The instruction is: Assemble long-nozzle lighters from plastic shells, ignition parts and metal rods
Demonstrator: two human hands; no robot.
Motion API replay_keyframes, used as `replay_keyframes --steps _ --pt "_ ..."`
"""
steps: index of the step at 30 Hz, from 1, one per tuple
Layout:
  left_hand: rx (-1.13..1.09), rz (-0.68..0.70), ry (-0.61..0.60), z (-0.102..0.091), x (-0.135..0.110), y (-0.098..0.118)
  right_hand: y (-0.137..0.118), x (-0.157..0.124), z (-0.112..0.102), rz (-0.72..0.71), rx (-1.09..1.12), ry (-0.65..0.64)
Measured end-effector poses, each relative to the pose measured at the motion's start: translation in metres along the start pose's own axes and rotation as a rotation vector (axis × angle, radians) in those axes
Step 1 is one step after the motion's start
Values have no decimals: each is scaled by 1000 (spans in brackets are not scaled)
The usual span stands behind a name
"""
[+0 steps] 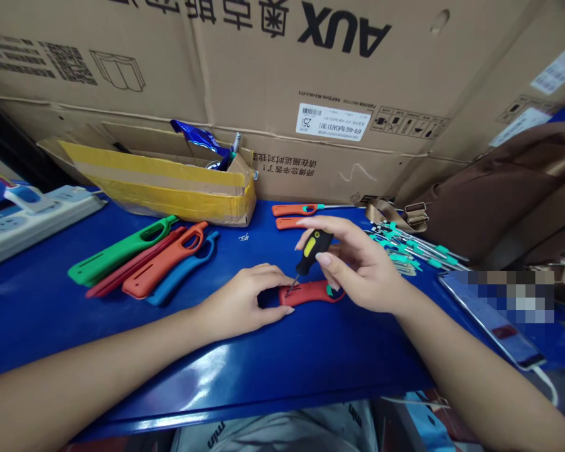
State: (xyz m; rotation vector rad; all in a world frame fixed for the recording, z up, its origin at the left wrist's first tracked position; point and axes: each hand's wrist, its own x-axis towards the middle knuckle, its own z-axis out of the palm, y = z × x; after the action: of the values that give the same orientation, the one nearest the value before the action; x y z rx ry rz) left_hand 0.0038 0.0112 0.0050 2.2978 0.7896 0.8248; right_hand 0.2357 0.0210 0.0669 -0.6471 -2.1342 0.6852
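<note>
A red plastic lighter shell (311,292) lies flat on the blue table (311,364) in front of me. My left hand (245,301) rests on the table with fingers curled round the shell's left end, holding it down. My right hand (358,267) pinches a short black-and-yellow screwdriver (311,248), tilted, its tip touching the shell near its left end.
Green, red, orange and blue lighter shells (144,260) lie to the left. A taped cardboard box (169,179) and big cartons (282,75) stand behind. Two orange shells (294,215), teal-tipped metal parts (414,251), a phone (489,314), a brown bag (513,194), a power strip (32,216).
</note>
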Motion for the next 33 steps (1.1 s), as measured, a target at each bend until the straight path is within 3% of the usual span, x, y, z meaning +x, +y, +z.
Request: replay_keyframes --steps 3,5,8,10,12,15,17,21,25,27,30,33 --pt "0 -2 1 0 0 0 2 2 -2 -179 -272 176" --pt "-1 2 3 1 1 0 1 2 -5 -210 -352 175" --pt "-5 -1 -2 0 1 1 -1 0 -8 -54 -93 0" --pt "-7 -7 -4 0 1 1 -2 -2 -8 10 71 -49" --pt "-9 -10 -4 0 0 0 -2 -2 -5 -37 20 45" --pt "-7 -13 -1 1 0 -1 -3 -1 1 -203 -251 224" --pt "-5 -17 -2 1 0 -1 -6 -1 2 -217 -292 174" --pt "-2 -24 -3 1 0 0 -12 -2 1 -87 -85 -16" --pt "-10 -16 -7 0 1 1 -12 -2 -1 -257 -329 149" --pt "-7 -15 -6 1 1 1 -12 -2 -1 -262 -388 122" --pt "0 -22 -10 1 1 1 -11 -2 1 -117 -168 -44" --pt "1 -19 -13 1 1 0 -9 -2 4 -94 -73 17"
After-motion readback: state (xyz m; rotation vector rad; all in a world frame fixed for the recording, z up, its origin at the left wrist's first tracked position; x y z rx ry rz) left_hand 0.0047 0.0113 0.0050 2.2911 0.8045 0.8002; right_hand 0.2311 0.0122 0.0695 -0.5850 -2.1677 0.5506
